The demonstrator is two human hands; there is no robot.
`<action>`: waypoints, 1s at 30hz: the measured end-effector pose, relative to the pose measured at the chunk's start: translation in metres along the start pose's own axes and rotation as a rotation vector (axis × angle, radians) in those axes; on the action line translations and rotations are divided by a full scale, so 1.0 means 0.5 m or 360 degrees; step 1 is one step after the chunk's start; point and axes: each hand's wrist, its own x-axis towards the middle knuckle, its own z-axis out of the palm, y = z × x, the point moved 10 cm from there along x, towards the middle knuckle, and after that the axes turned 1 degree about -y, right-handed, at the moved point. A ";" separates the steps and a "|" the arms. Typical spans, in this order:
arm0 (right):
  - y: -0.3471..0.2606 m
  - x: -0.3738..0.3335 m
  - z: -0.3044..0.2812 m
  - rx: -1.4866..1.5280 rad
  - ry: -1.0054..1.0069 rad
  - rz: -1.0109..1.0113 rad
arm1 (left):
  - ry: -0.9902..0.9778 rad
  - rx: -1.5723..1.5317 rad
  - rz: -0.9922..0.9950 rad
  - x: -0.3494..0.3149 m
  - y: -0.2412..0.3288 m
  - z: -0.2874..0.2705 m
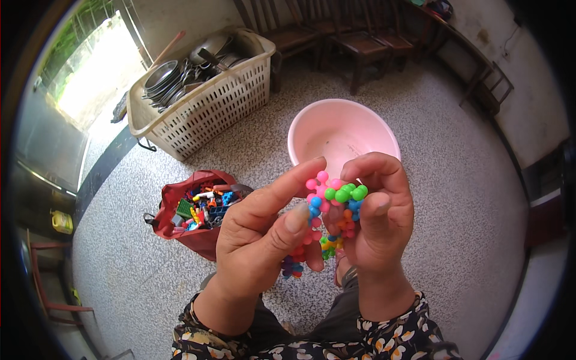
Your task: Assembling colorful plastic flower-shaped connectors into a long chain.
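Note:
A chain of knobbly plastic beads (342, 195) in pink, green, blue, orange, red and yellow is held up before me, between both hands. My left hand (264, 225) grips its pink and blue pieces between thumb and fingers. At the green and blue pieces, the thumb and fingers of my right hand (381, 210) close on the other side. Lower pieces in purple, red and yellow hang below, partly hidden behind my left fingers. Just beyond my hands stands a pink basin (336, 129); its inside looks bare where it shows.
A red bag (198, 240) full of mixed plastic toy pieces (207, 204) sits to my left. Farther back stands a white slatted crate (210, 114) holding metal pans (162, 78) and utensils. Wooden chairs (360, 45) line the far wall. The floor is speckled grey.

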 end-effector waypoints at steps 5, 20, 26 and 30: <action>0.034 -0.001 0.026 0.0317 -0.0108 0.0141 | -0.0147 -0.0229 -0.0022 -0.004 0.000 -0.007; -0.023 -0.010 0.030 0.0090 -0.0272 -0.0200 | -0.0219 0.0287 0.0285 -0.004 0.030 0.018; -0.042 -0.025 0.054 -0.0132 -0.0268 -0.0386 | -0.0067 0.0033 0.0147 -0.005 0.020 0.001; -0.044 -0.021 0.055 -0.0176 -0.0477 -0.0472 | -0.0120 0.0052 0.0363 -0.003 0.029 -0.004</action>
